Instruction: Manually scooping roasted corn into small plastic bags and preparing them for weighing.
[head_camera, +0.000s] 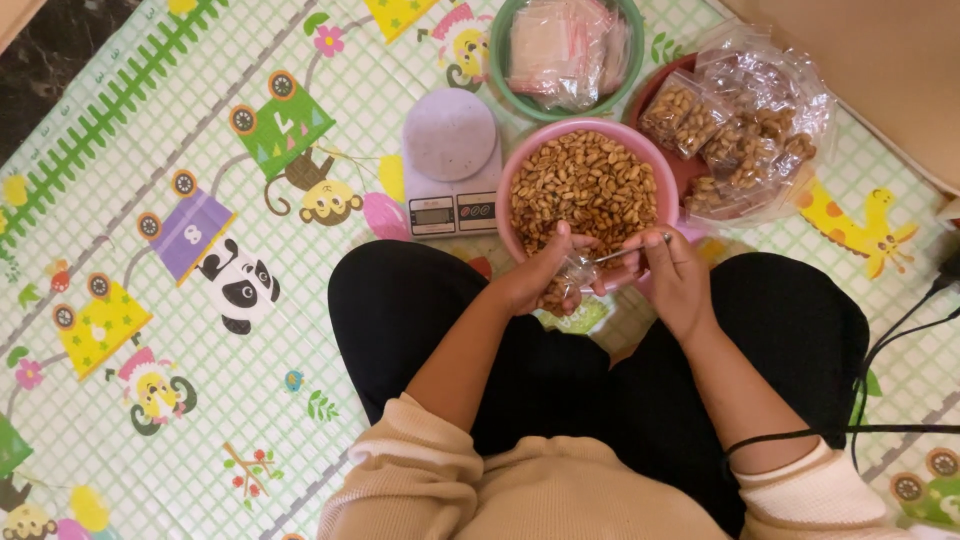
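A pink bowl (520, 160) full of roasted peanuts (585, 180) stands on the mat in front of my knees. My left hand (535, 275) holds a small clear plastic bag (570, 285) partly filled with peanuts at the bowl's near rim. My right hand (675, 275) grips a metal spoon (625, 252) whose tip points into the bag's mouth. Both hands are close together over my lap.
A white kitchen scale (450, 165) sits left of the pink bowl. A green bowl (625, 90) at the back holds empty clear bags (565, 45). A red tray (690, 175) at the right carries filled peanut bags (740, 130). Black cables (900, 340) run at the right.
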